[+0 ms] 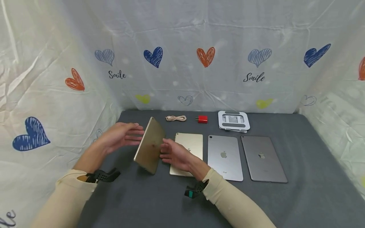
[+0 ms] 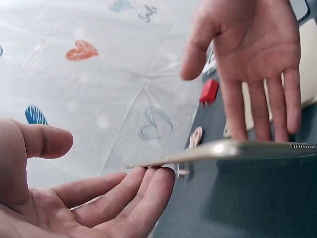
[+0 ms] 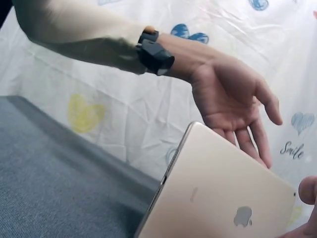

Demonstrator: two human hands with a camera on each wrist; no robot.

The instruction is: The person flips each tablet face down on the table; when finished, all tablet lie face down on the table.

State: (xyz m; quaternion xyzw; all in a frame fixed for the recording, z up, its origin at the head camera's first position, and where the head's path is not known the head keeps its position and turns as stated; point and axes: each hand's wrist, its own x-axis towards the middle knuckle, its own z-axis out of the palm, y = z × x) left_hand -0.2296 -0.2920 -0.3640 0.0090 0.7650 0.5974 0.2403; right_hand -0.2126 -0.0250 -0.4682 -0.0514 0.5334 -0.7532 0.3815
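A gold iPad stands tilted on one edge on the grey table, its back turned to the right. My left hand is at its left side with fingers extended; in the left wrist view the fingertips touch the iPad's edge. On the back's side is my right hand, fingers fairly straight and close to or touching the back; contact is hard to tell. Only part of the right hand enters the right wrist view, where the Apple logo shows. A second gold iPad lies partly behind the right hand.
A silver iPad and a dark grey iPad lie face down to the right. Along the back are a coiled cable, a red charger plug and a white folded stand. A heart-printed cloth hangs behind the table.
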